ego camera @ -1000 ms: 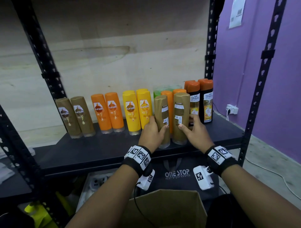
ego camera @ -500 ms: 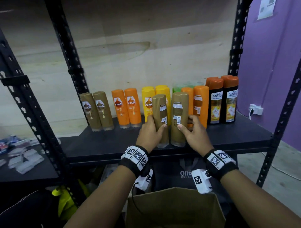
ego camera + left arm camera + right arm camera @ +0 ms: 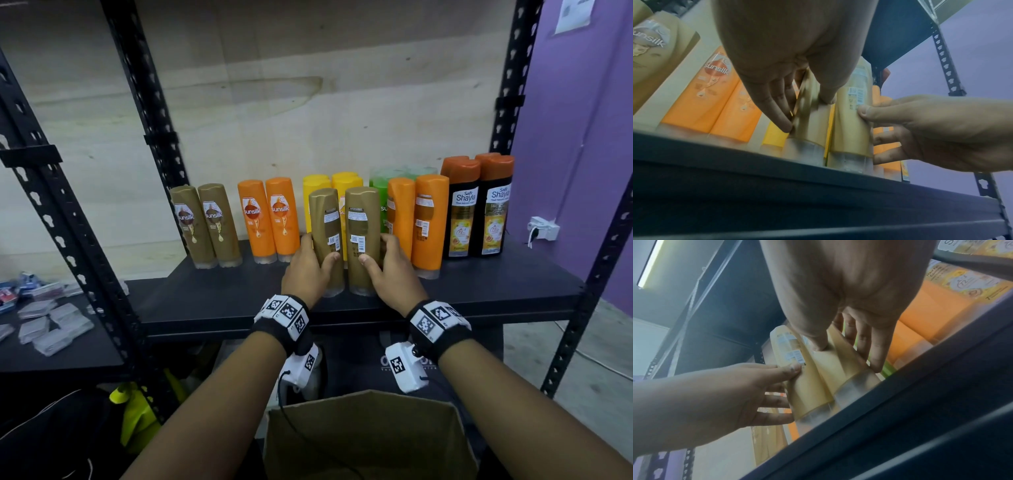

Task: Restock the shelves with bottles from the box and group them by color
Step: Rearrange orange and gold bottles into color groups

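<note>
1. Standing open at the near edge, below both wrists: the cardboard box, flaps up, inside too dark to read; cannot tell what remains in it.
2. Gripping the left gold bottle low on its body: left hand, thumb across the front, fingers wrapped round the far side. Grasp confirmed in the left wrist view.
3. Gripping the right gold bottle the same way, mirrored: right hand, thumb on the barcode sticker, fingers curled behind.
4. Held upright, side by side, touching or nearly so, caps down on or just above the front of the black shelf. Back labels toward the camera; print too small to read.
5. Probable reason for the paired hold: moving both at once toward their colour group.
6. Just beyond the fingertips: yellow bottles, mostly hidden; a green bottle behind the right fingers.
7. Right of the right hand: two orange bottles, backs out, then two black bottles with orange caps, marked "Safi Shayla".
8. Left of the left hand: two orange bottles, fronts out, "sunsilk".
9. Farthest left: two gold "sunsilk" bottles, well apart from the held pair. Likely destination, by matching colour.
</note>
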The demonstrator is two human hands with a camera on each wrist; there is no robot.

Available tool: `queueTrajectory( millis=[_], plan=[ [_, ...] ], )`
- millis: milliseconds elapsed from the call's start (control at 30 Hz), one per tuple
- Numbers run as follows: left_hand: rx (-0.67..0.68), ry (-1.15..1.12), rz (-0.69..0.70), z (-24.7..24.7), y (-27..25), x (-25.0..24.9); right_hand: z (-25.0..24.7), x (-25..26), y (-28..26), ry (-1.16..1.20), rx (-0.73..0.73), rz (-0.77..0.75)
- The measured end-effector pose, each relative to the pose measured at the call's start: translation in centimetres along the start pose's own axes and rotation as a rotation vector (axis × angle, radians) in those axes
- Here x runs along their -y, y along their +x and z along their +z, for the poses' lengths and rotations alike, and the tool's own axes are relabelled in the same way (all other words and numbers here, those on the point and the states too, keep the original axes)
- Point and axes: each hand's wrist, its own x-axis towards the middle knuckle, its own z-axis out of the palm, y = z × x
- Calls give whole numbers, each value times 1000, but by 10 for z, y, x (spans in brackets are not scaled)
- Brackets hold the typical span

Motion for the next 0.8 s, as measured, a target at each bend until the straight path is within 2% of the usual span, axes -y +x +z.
queueTrajectory(
  millis=[400, 800],
  plan=[
    [-14, -51, -69, 12, 30, 6, 13, 12, 19, -76, 15, 119],
    [15, -9, -68, 10, 34, 7, 13, 13, 21, -57, 31, 152]
  ],
)
